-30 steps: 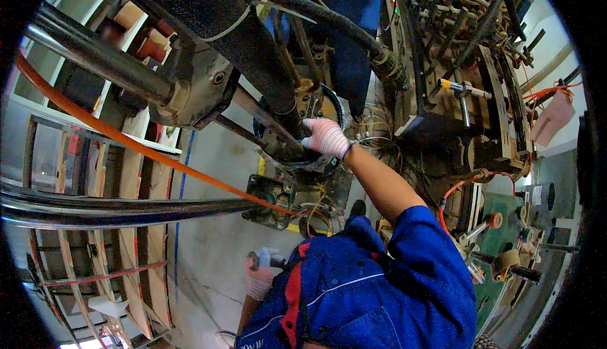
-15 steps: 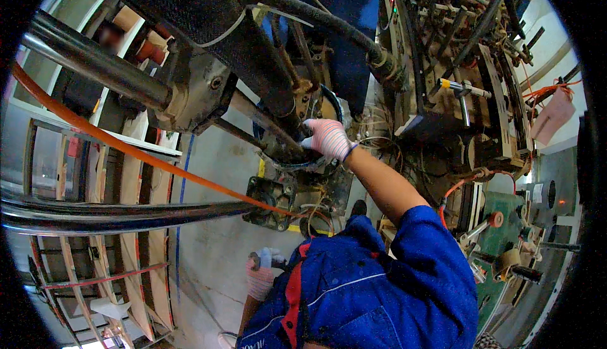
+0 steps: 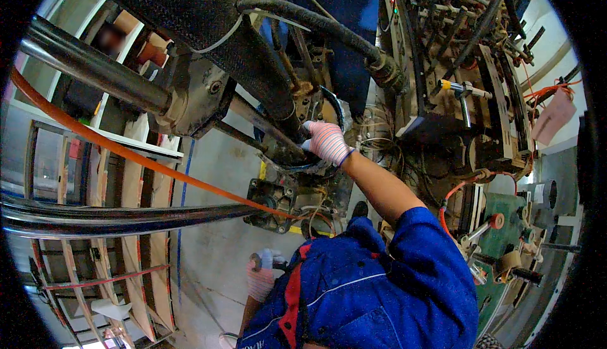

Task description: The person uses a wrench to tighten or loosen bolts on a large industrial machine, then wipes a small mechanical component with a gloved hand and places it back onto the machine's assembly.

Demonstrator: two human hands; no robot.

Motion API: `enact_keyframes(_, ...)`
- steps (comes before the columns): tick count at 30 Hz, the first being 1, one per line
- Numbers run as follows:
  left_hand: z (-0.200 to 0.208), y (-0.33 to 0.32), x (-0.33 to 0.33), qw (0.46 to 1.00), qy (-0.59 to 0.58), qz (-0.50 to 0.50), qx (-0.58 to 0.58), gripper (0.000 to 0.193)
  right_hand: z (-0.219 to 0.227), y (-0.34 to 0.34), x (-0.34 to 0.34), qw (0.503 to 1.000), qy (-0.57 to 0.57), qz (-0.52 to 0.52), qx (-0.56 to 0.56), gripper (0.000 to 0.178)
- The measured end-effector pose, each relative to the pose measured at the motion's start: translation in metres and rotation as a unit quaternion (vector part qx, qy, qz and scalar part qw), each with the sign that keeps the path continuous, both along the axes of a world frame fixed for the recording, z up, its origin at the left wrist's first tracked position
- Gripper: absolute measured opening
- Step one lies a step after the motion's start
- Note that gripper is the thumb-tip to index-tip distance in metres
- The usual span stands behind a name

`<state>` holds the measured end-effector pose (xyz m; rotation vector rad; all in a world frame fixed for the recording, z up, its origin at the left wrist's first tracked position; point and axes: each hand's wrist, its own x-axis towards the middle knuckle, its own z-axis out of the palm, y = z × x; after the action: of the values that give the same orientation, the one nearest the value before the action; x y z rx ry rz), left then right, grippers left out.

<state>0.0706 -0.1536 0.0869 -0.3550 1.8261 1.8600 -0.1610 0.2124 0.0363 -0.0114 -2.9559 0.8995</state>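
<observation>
Find the dark, rough-skinned tube (image 3: 256,71) slanting from upper left down to the frame's centre, beside the rim of a round vessel (image 3: 343,114). Note the gloved right hand (image 3: 327,143) at its lower end, thumb and fingers bent; cannot tell whether gripping or merely resting. Looks heavy and stiff, probably grippy, hardly fragile; best held near that narrower end. See the left hand (image 3: 260,278), lower centre, curled around a dark piece (image 3: 255,262), too small to identify.

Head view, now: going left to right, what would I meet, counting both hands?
Tan boards → left gloved hand → right gloved hand → metal handle with a yellow band → pink tag.
</observation>
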Motion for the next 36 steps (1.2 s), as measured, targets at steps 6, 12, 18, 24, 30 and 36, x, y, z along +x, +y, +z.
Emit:
enact_keyframes(6, -0.016, -0.019, 0.004, 0.993, -0.033, 0.005, 0.112, 0.042, 0.009, 0.007, 0.002, 0.991, 0.000, 0.066, -0.113, 0.049)
enact_keyframes(12, 0.000, -0.002, 0.003, 0.967, -0.114, 0.130, 0.186, 0.030, 0.022, -0.001, 0.010, 0.999, -0.019, 0.008, -0.028, 0.041)
enact_keyframes(18, -0.002, 0.005, -0.002, 0.999, 0.030, -0.004, -0.044, 0.029, 0.009, 0.017, 0.000, 0.988, -0.038, 0.072, -0.131, 0.043)
enact_keyframes(24, -0.021, -0.003, 0.004, 0.999, -0.018, 0.039, -0.011, 0.029, 0.002, -0.003, 0.001, 1.000, -0.011, 0.002, -0.010, 0.045)
enact_keyframes(30, 0.027, 0.025, -0.001, 0.987, 0.049, -0.019, -0.152, 0.028, -0.018, 0.006, -0.001, 0.994, 0.052, 0.047, -0.080, 0.043)
enact_keyframes(36, -0.002, 0.007, 0.007, 0.996, 0.014, 0.062, -0.059, 0.030, 0.008, 0.007, 0.006, 0.995, -0.004, 0.046, -0.091, 0.052)
